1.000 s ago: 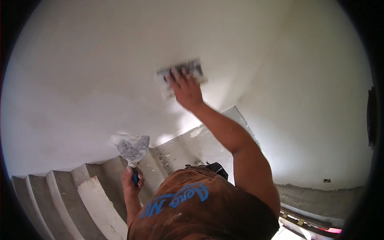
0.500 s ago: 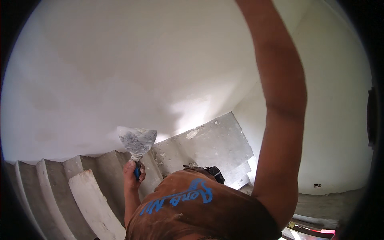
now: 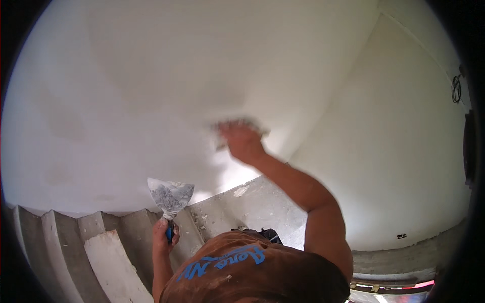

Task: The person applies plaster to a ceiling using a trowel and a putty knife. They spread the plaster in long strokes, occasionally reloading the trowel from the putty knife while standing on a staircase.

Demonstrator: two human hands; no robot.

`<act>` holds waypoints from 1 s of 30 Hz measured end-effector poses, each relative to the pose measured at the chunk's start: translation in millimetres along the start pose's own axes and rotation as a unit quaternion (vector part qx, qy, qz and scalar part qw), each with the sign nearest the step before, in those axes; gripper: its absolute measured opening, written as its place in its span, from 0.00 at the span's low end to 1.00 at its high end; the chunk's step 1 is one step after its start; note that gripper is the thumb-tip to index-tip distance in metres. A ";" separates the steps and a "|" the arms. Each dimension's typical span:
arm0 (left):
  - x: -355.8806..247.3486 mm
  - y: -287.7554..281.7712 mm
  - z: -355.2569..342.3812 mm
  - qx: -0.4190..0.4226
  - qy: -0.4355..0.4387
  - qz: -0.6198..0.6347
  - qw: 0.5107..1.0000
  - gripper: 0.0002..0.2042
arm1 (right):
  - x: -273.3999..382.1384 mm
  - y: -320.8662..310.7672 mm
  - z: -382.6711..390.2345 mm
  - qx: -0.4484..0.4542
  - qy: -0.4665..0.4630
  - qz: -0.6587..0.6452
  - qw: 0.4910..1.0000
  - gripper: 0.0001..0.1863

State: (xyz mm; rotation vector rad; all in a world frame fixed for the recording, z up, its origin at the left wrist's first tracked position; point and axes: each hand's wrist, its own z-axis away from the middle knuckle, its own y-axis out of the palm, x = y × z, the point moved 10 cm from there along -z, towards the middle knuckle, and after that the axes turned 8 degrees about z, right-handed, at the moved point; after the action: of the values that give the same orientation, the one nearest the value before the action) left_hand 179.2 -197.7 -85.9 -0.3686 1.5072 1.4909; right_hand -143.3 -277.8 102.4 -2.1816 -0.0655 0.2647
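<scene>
My left hand (image 3: pixel 165 234) is closed around the blue handle of a putty knife (image 3: pixel 172 194). Its wide blade points up and is smeared with white and grey filler. Higher up, my right hand (image 3: pixel 243 141) is closed on a flat, wide-edged tool (image 3: pixel 265 132), blurred by motion and partly covered by the hand. This tool is at the pale wall (image 3: pixel 151 91), just left of the corner; whether it touches the surface I cannot tell. Damp-looking darker patches show on that wall.
Bare concrete stairs (image 3: pixel 76 242) run along the wall's foot at the left, with a pale board (image 3: pixel 116 262) lying across them. A concrete landing (image 3: pixel 268 202) lies by the corner. On the right-hand wall (image 3: pixel 394 151) are a small socket opening (image 3: pixel 401 236) and a coil of dark cable (image 3: pixel 456 89).
My right arm has come down from above the picture, bringing the hand and its flat tool into view at the wall. The putty knife sits slightly lower in the picture, still in my left hand.
</scene>
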 end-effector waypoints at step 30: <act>-7.4 15.0 0.7 0.002 0.059 0.067 0.996 0.20 | -26.4 -400.6 -247.0 -0.366 0.010 0.206 0.907 0.19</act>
State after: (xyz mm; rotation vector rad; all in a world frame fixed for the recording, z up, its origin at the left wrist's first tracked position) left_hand 171.8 -196.8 -70.9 -0.3651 1.6549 1.5943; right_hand -96.0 -243.9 570.1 -2.9396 0.3732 0.5187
